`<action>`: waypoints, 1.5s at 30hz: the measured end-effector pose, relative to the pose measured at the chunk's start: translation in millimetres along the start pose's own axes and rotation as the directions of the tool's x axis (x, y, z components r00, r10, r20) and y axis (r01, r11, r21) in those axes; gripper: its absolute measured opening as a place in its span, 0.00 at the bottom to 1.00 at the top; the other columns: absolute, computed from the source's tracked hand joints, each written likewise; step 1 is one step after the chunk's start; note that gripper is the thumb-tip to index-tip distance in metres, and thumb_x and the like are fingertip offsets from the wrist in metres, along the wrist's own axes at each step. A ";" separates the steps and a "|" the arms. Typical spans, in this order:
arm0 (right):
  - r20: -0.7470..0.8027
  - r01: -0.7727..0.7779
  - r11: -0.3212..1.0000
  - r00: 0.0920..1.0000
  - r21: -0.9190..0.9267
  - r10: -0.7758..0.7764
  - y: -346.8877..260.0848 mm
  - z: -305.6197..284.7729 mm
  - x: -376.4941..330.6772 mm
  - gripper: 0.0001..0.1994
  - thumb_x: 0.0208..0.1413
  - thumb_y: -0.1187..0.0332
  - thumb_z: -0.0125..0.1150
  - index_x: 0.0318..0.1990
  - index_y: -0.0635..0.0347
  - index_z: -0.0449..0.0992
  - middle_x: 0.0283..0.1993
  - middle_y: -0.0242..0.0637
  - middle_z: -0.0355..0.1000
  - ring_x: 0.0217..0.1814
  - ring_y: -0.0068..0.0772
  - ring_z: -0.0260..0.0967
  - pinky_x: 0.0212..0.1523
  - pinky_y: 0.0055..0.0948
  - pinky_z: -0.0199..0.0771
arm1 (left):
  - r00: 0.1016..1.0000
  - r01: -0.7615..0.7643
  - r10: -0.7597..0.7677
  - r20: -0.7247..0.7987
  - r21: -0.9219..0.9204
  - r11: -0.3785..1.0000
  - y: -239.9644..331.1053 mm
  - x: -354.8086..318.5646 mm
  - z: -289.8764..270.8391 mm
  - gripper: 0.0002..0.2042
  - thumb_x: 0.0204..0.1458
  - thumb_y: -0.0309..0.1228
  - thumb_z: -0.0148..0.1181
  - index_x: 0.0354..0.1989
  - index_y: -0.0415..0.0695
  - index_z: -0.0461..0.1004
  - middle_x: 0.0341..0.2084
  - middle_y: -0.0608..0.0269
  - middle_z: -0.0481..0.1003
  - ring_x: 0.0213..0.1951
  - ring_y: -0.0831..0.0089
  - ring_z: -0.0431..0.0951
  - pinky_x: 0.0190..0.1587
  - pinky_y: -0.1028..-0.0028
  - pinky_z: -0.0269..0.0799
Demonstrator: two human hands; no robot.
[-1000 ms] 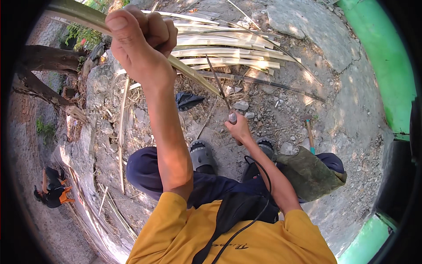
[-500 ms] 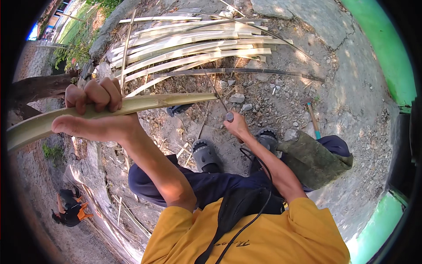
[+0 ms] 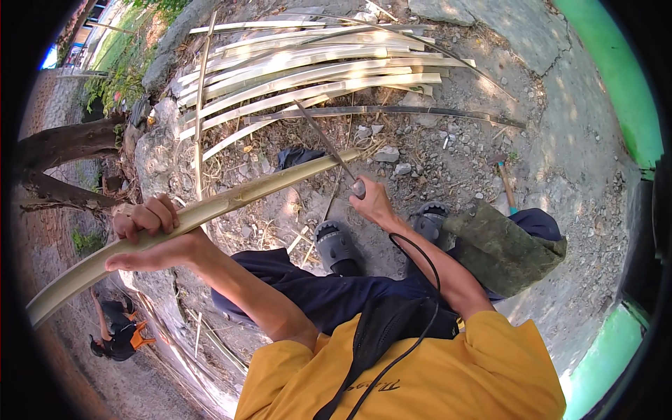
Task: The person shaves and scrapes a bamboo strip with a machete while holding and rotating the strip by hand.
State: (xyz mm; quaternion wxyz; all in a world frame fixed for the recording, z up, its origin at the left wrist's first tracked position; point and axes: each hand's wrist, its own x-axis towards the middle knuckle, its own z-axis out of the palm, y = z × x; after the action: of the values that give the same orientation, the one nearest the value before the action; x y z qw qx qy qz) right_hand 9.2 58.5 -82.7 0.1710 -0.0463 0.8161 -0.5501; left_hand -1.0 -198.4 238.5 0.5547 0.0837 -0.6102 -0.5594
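Observation:
My left hand (image 3: 155, 234) is closed round a long pale green bamboo strip (image 3: 255, 187), fingers over its top and thumb beneath. The strip slants from the lower left up to its far end in front of me. A long, dark-bladed knife (image 3: 323, 138) is in my closed right hand (image 3: 375, 204), its rounded handle end towards me. The blade crosses the strip close to its far end; whether it bites into the bamboo, I cannot tell. Beyond it, several split bamboo strips (image 3: 301, 91) lie side by side on the ground.
A hammer (image 3: 508, 187) with a teal grip lies at the right, near a dark stiff sheet (image 3: 507, 245) over my leg. Stones (image 3: 386, 154) and a black cloth-like piece (image 3: 297, 157) lie ahead. A tree trunk (image 3: 73, 143) stands left; another person (image 3: 119, 329) is at lower left.
My left hand has come down and slightly right, so the strip now slants more steeply up towards its far end. The knife blade has swung from beside the strip's end to across it.

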 end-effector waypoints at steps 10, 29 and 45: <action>0.065 -0.005 1.000 0.998 -0.001 0.005 -6.1 -2.8 4.1 0.17 0.46 0.63 0.66 0.41 0.67 0.75 0.26 0.56 0.76 0.31 0.61 0.78 0.35 0.51 0.76 | 0.999 -0.024 0.025 -0.022 0.073 0.997 12.1 -7.3 14.2 0.35 0.57 0.77 0.40 0.26 0.54 0.50 0.10 0.76 0.45 0.11 0.84 0.45 0.14 0.78 0.42; 0.004 0.035 0.999 0.999 0.004 -0.035 7.2 11.3 8.9 0.14 0.49 0.66 0.63 0.41 0.66 0.76 0.23 0.50 0.74 0.25 0.46 0.78 0.30 0.42 0.74 | 0.992 0.009 0.002 -0.126 0.088 0.996 -4.2 2.0 -22.3 0.31 0.63 0.71 0.37 0.25 0.56 0.49 0.09 0.76 0.45 0.12 0.84 0.44 0.15 0.78 0.40; -0.019 0.027 1.000 0.999 0.015 -0.027 6.7 12.8 -0.3 0.15 0.48 0.66 0.65 0.39 0.68 0.76 0.23 0.54 0.73 0.28 0.57 0.77 0.32 0.48 0.74 | 0.986 0.016 -0.005 -0.164 0.068 0.998 2.6 -10.2 -22.4 0.31 0.64 0.71 0.35 0.25 0.56 0.50 0.08 0.75 0.46 0.10 0.85 0.45 0.13 0.79 0.40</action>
State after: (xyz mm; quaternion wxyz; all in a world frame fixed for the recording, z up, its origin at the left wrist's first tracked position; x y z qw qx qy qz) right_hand 14.5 49.9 -93.1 0.1561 -0.0508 0.8128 -0.5589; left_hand 21.5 -203.3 229.2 0.5969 0.1515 -0.5811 -0.5321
